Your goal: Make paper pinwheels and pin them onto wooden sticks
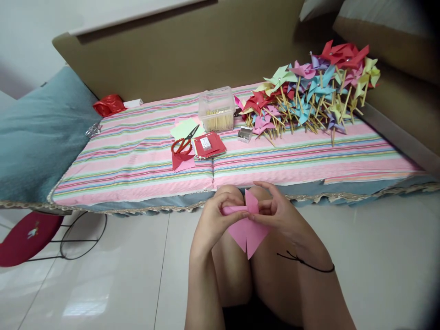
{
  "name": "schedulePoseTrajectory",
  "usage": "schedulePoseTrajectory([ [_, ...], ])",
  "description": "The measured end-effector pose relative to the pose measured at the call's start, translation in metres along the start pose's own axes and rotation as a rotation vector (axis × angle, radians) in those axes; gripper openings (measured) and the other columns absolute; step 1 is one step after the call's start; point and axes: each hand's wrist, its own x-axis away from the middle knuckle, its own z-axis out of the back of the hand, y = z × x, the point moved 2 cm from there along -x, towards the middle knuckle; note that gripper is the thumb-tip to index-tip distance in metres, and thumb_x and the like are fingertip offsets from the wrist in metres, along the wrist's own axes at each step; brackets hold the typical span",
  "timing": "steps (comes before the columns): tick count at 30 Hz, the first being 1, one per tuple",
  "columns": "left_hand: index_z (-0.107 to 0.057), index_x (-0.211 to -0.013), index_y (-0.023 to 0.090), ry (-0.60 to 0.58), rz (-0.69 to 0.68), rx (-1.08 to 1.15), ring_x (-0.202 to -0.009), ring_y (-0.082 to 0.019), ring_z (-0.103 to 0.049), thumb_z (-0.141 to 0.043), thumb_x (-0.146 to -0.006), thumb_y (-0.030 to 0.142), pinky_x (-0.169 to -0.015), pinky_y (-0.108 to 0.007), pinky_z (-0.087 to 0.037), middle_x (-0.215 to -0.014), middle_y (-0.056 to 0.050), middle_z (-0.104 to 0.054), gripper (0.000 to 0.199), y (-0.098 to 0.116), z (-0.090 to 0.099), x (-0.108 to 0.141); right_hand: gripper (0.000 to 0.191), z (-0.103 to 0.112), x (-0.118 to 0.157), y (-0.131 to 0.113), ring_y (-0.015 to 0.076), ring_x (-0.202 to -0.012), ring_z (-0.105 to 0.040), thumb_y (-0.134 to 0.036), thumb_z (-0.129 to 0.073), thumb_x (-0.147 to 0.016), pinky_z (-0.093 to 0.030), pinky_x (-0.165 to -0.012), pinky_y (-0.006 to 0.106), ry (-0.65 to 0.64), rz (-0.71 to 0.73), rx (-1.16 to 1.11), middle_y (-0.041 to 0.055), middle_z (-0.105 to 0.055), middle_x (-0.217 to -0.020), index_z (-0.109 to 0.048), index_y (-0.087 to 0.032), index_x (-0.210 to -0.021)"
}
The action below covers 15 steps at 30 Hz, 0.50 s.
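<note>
A pink paper (248, 233) with cuts in it is held above my knees. Its left flap is folded over under the fingers of my left hand (220, 217), which pinches it. My right hand (275, 211) grips the paper near its centre with thumb and fingers, its index finger raised. One pointed corner stands up between the hands, and a slit shows at the lower edge. Beyond them on the striped seat lie red-handled scissors (182, 145), a stack of red paper squares (215, 145) with a small box on it, and a small open box of pins (244, 134).
Many paper pinwheels (302, 98) on sticks are piled at the right of the striped seat (137, 160). Behind the paper stack is a clear container (217, 110) of sticks. A red bag (109, 105) lies at the back left, and a red stool (30, 238) stands on the floor.
</note>
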Motion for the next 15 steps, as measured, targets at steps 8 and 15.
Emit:
schedulePoseTrajectory([
  [8, -0.066, -0.078, 0.019, 0.096, -0.007, -0.053, -0.077, -0.019, -0.065, -0.083, -0.063, 0.031, -0.07, -0.028, -0.046, -0.08, -0.002, -0.07, 0.025, -0.0048, -0.0012, -0.0027, 0.084, -0.0013, -0.0019, 0.0011, 0.0191, -0.069, -0.069, -0.033, -0.082, -0.066, -0.05, -0.065, 0.03, 0.054, 0.006, -0.007, -0.0034, -0.071, -0.067, -0.036, -0.024, -0.135],
  [15, -0.065, -0.08, 0.019, 0.092, -0.011, 0.009, -0.077, -0.02, -0.066, -0.083, -0.062, 0.03, -0.069, -0.029, -0.048, -0.079, -0.003, -0.07, 0.027, -0.0056, -0.0017, -0.0046, 0.091, 0.0022, -0.0051, 0.0033, 0.0214, -0.074, -0.07, -0.036, -0.084, -0.063, -0.051, -0.071, 0.033, 0.066, -0.004, -0.003, 0.0002, -0.074, -0.073, -0.034, -0.024, -0.138],
])
